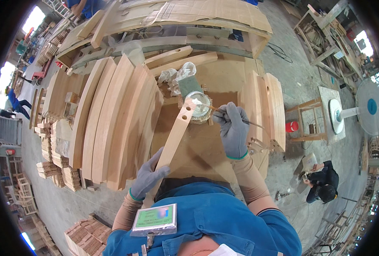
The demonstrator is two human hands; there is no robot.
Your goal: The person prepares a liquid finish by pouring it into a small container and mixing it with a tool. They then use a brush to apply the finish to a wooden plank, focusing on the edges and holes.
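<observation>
My left hand (148, 176), in a grey glove, is closed round the lower part of a wooden bar (173, 140). The bar slants up and away from me, with two round holes near its far end. In my gloved right hand (233, 130) is a thin stick (254, 124), pinched between the fingers. Its left tip reaches over a round pot (203, 116) holding white paste, close to the bar's end. Whether the tip touches the bar or only the paste, I cannot tell. Crumpled white cloth (178, 77) and a flat greenish-grey piece (190, 86) lie just beyond the pot.
Curved wooden parts (106, 123) stand in a row at left; more wooden pieces (275, 111) stand at right. Beyond is a bench (223, 17) covered with cardboard. A white fan (364, 106), a wooden stool (311, 117) and a crouching person (326, 181) are at right.
</observation>
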